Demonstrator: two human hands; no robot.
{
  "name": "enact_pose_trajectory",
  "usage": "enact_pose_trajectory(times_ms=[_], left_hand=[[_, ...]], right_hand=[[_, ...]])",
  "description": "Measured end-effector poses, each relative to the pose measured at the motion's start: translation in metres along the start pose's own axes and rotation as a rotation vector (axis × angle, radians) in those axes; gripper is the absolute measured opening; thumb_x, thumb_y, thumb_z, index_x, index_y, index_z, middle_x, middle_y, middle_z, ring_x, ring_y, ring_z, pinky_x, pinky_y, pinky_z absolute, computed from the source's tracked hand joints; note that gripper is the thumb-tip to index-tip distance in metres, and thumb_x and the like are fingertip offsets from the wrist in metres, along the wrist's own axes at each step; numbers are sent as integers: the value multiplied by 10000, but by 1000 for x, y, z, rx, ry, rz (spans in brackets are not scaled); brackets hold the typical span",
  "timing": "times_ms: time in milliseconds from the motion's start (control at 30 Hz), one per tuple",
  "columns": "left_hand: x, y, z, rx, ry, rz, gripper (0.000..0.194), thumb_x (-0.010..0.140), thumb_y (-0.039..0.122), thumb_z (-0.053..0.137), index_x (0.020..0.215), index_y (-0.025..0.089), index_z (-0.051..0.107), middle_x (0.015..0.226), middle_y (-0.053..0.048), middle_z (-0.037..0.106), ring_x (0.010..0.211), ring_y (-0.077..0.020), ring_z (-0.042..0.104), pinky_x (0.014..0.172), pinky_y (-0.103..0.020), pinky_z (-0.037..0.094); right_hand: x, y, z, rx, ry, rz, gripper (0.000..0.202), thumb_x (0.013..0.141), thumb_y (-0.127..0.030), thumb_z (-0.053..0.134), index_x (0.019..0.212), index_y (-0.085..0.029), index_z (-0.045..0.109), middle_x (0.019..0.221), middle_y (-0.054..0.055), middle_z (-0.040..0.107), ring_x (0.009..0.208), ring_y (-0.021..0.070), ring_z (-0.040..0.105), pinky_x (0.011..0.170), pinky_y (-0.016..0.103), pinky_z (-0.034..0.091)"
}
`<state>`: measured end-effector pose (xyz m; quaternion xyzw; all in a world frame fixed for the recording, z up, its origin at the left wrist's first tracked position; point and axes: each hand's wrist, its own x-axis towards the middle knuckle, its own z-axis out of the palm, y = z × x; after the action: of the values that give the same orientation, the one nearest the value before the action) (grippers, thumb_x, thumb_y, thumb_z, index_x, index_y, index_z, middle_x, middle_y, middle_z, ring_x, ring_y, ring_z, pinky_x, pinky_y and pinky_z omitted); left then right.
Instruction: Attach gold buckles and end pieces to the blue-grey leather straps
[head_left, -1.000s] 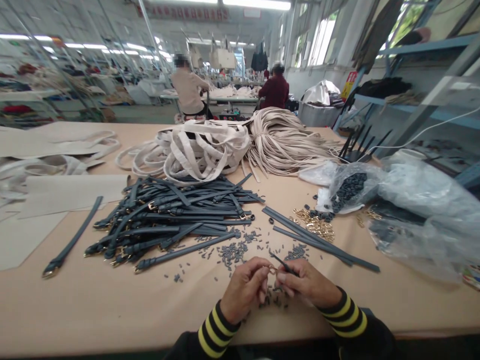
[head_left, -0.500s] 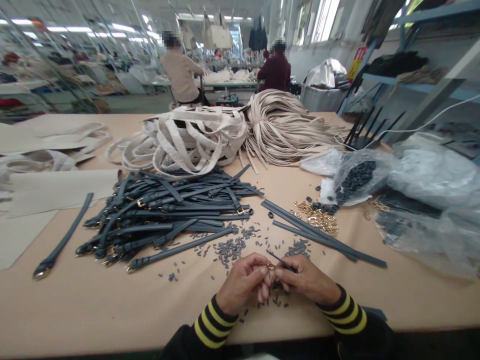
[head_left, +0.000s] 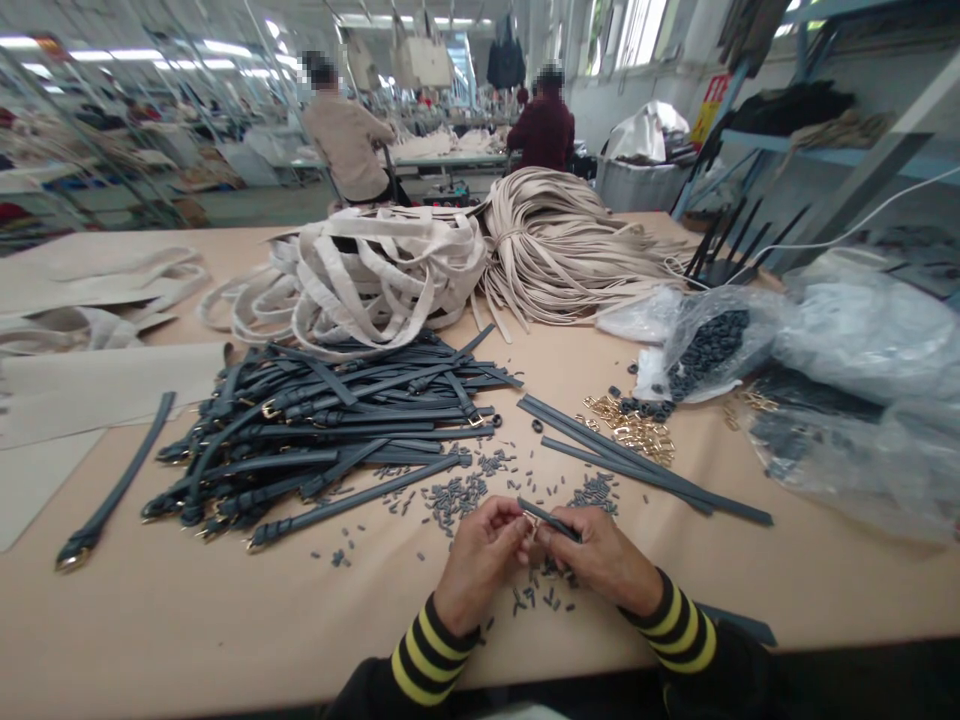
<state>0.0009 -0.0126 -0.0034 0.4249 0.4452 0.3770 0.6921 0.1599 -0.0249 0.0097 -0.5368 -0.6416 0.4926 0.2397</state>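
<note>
My left hand [head_left: 480, 560] is closed, thumb and fingers pinching a small gold buckle [head_left: 529, 519] that is mostly hidden by the fingertips. From the other side, my right hand [head_left: 606, 562] grips a dark grey strap [head_left: 553, 521], its end meeting the buckle between both hands. I cannot tell whether the strap passes through the buckle. Small dark pieces [head_left: 551, 598] lie scattered under and around my hands, with a denser heap [head_left: 456, 498] just beyond the left one. Several loose dark straps [head_left: 630, 460] lie beyond my right hand.
A large pile of buckled dark straps [head_left: 322, 430] covers the left middle of the table. Behind it sit cream straps [head_left: 390, 270] and a tied beige bundle [head_left: 555, 245]. Gold buckles [head_left: 637, 435] and plastic bags [head_left: 862, 330] are at right. Two people work farther back.
The dark strap in my right hand has swung from pointing up and away to lying across the buckle, its end nearer my left fingers. The view has shifted slightly.
</note>
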Motion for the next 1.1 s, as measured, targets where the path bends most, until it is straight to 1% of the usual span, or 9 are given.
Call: enact_pose_trajectory(times_ms=[100, 167, 267, 400, 533, 633, 800, 1000, 1100], left_hand=[[-2, 5, -1, 45, 44, 3, 224, 708, 301, 608, 791, 115, 515, 631, 22, 562, 504, -57, 504, 526, -187, 429], [-4, 8, -2, 81, 76, 20, 209, 719, 299, 598, 796, 117, 529, 631, 21, 564, 523, -65, 516, 541, -191, 436], [-7, 11, -3, 135, 73, 51, 207, 732, 310, 583, 803, 120, 546, 647, 12, 563, 568, -84, 540, 562, -204, 454], [-10, 16, 0, 249, 33, 116, 192, 761, 311, 551, 833, 133, 553, 705, -5, 581, 615, -104, 561, 595, -226, 472], [-10, 21, -1, 349, 39, 154, 169, 774, 297, 540, 805, 132, 553, 666, 0, 572, 604, -99, 553, 601, -218, 463], [-8, 23, -6, 264, 61, 127, 179, 769, 303, 556, 802, 128, 544, 626, 18, 553, 553, -73, 526, 557, -190, 446], [-7, 24, -9, -30, 58, -10, 198, 738, 286, 611, 780, 115, 519, 602, 31, 535, 520, -35, 493, 504, -134, 421], [-8, 24, -7, -275, 38, -119, 210, 704, 236, 658, 773, 109, 506, 601, 33, 523, 492, -13, 479, 470, -98, 427], [-9, 22, -7, -385, -9, -172, 201, 697, 212, 666, 754, 110, 503, 590, 28, 519, 494, -15, 492, 470, -90, 438]], right_hand=[[1, 3, -2, 13, 62, -4, 267, 805, -413, 475, 763, -158, 545, 585, -16, 543, 539, 98, 499, 518, 200, 374], [1, 6, -6, 46, 100, 17, 272, 822, -419, 443, 830, -157, 513, 643, -2, 566, 577, 106, 516, 544, 209, 390], [-1, 9, -10, 53, 111, 35, 224, 855, -346, 380, 797, -155, 483, 662, 11, 579, 582, 100, 510, 546, 208, 392], [-3, 12, -8, 92, 29, 38, 154, 828, -281, 418, 807, -151, 497, 670, 4, 569, 520, 76, 480, 486, 188, 376], [-7, 11, -6, 303, -86, 29, 175, 819, -297, 449, 891, -144, 495, 676, -8, 556, 469, 51, 455, 437, 166, 354], [-10, 9, -12, 406, -123, 18, 218, 805, -319, 491, 912, -130, 505, 690, 1, 561, 479, 44, 465, 448, 160, 362], [-13, 12, -19, 478, -208, -26, 252, 798, -346, 524, 906, -119, 532, 686, 10, 569, 486, 41, 478, 457, 156, 373], [-14, 17, -20, 537, -235, -27, 256, 787, -353, 545, 882, -117, 525, 667, 11, 575, 473, 36, 481, 447, 146, 369], [-13, 17, -21, 534, -233, -31, 256, 782, -357, 550, 866, -117, 525, 664, 12, 574, 470, 39, 484, 445, 149, 370]])
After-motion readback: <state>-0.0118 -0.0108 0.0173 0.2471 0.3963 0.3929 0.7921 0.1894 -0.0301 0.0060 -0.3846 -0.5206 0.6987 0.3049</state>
